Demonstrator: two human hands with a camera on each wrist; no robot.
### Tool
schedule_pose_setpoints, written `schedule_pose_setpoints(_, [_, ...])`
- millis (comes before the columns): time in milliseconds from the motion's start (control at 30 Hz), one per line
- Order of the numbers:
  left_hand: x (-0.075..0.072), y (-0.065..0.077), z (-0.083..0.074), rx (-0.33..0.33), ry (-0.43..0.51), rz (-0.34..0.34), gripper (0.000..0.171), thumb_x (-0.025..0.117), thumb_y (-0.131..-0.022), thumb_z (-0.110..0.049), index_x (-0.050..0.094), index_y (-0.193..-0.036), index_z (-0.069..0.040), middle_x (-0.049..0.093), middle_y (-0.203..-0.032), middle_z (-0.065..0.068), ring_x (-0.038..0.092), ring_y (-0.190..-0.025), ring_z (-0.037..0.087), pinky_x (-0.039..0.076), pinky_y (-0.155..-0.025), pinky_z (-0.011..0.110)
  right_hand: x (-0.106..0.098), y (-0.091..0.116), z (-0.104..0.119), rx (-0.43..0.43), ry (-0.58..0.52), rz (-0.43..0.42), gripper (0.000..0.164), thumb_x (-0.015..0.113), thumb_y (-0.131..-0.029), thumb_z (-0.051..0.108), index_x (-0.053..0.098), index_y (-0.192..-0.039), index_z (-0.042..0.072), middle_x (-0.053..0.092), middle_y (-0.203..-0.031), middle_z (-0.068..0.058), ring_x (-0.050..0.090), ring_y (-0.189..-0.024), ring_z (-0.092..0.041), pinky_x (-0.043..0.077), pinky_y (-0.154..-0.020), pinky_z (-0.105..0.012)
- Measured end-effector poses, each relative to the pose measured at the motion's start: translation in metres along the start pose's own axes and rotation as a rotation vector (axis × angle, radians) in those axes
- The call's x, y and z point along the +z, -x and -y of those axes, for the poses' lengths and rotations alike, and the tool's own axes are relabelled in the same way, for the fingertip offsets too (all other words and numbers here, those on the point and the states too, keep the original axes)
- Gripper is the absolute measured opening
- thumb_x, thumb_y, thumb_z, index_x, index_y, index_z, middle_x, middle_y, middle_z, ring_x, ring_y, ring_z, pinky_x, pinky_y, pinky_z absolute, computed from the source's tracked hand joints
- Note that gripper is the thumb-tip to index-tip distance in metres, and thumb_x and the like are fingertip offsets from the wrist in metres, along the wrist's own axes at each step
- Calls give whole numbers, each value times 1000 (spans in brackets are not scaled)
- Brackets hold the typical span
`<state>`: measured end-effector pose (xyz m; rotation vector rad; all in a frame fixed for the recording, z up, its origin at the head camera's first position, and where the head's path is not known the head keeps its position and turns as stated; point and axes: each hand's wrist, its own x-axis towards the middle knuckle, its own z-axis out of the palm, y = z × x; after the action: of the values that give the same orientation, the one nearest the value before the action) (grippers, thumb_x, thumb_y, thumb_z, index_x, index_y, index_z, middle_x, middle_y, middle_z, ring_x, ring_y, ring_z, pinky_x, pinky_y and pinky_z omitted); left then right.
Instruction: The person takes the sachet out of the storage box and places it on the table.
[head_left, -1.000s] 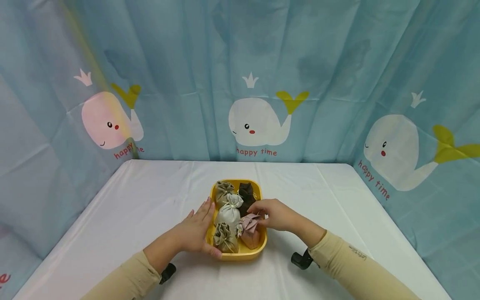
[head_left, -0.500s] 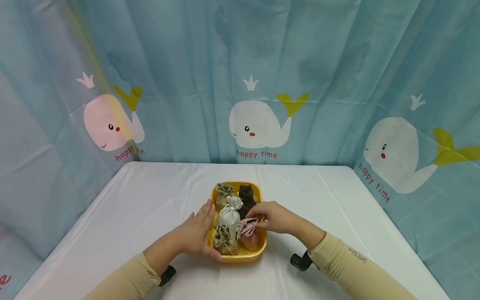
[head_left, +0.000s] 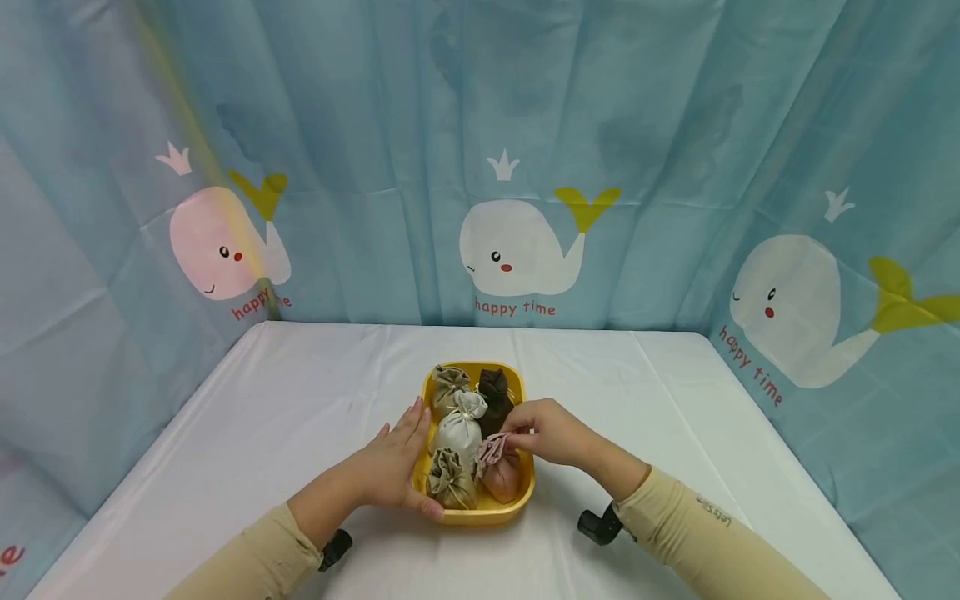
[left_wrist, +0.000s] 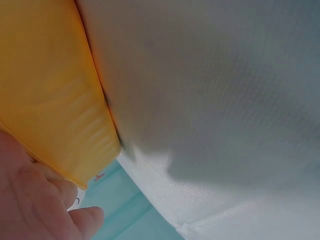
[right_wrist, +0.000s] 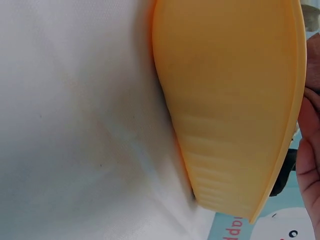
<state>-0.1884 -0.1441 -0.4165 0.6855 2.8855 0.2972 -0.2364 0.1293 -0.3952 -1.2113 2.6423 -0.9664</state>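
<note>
A yellow plastic basket stands on the table, holding several small drawstring pouches. Along its left rim lies my left hand, fingers straight and thumb at the near corner. Over the right rim reaches my right hand, pinching the gathered neck of a pink pouch that sits in the near right part. Beside that pouch are a white pouch in the middle and an olive pouch at the near left. A tan pouch and a dark brown pouch fill the far end.
The basket rests on a white-covered table. Behind and at both sides hangs a blue curtain printed with whales. Black wrist-worn devices show below each forearm, one at the right wrist.
My right fingers have shifted slightly on the pink pouch's neck, whose spread cloth top is now bunched together. My left hand stays at the basket's rim.
</note>
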Motion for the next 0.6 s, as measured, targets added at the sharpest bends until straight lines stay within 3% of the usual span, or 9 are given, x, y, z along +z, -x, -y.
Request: schedule_pose_setpoints(600, [-1, 0, 0, 2, -10, 9, 141, 53, -46, -87, 5, -146, 0, -7, -151, 17, 0, -140, 28, 18, -106, 54, -13, 2, 14, 13, -63, -133, 10, 64, -86, 13, 68, -80, 20, 62, -72, 9, 56, -70, -5, 49, -63, -24])
